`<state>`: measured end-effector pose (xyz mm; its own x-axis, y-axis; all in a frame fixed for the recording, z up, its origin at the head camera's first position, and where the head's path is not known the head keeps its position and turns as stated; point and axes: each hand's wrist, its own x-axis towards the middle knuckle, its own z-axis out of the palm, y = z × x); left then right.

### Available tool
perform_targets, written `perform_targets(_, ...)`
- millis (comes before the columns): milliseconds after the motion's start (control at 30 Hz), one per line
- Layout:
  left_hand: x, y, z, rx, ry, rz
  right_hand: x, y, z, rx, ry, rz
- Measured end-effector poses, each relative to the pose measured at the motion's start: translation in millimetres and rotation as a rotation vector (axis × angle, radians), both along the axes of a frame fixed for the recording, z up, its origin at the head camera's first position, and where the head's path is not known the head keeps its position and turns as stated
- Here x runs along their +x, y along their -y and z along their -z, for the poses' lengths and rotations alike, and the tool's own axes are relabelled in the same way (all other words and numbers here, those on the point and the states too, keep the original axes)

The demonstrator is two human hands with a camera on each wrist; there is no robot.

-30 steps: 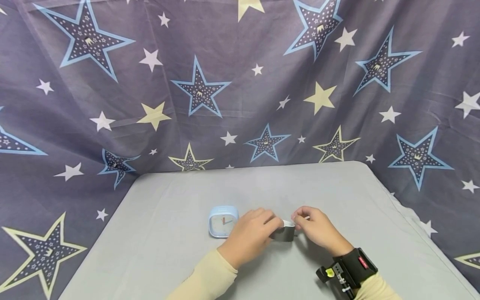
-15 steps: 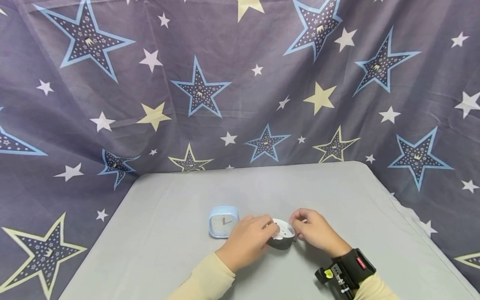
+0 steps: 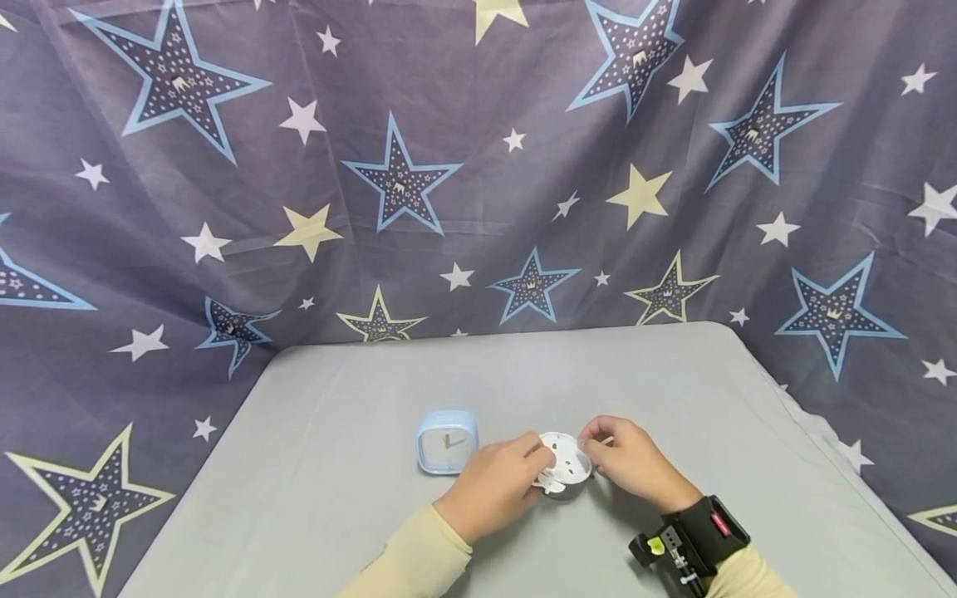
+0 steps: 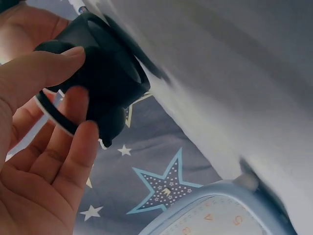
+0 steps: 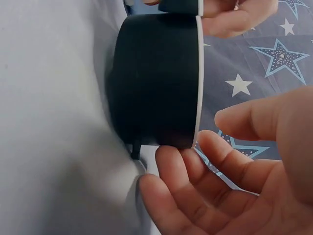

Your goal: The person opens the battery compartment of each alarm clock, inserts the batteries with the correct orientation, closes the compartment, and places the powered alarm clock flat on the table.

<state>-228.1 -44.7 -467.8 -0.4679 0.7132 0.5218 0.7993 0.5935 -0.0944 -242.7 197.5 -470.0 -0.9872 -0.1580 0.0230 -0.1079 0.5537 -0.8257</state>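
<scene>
A small round black alarm clock [image 5: 156,81] has a white back [image 3: 571,467] dotted with several dark spots, which faces up in the head view. My left hand [image 3: 497,477] grips its left side; in the left wrist view the thumb and fingertips hold a rounded ear-like part beside the black case [image 4: 110,63]. At the other side is my right hand [image 3: 635,461]. The right wrist view has its fingertips [image 5: 171,156] against the case's edge by a short foot, while the thumb stands apart. The clock's front is hidden in the head view.
A light blue alarm clock [image 3: 447,448] stands just left of the left hand, its face toward me. Grey cloth covers the table [image 3: 359,498]. A star-patterned curtain [image 3: 478,166] hangs behind, and a black strap mount [image 3: 710,531] sits on the right wrist.
The black clock has tipped over between the hands: its dark side faced me, and now its white back shows fully. The right hand has shifted slightly; the blue clock has stayed put.
</scene>
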Motion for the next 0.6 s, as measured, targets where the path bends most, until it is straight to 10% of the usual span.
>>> perform_targets(600, -1.1, 2.1, 3.2, -0.055, 0.093, -0.034, -1.7, 0.9, 1.8, 0.067, -0.032, 0.045)
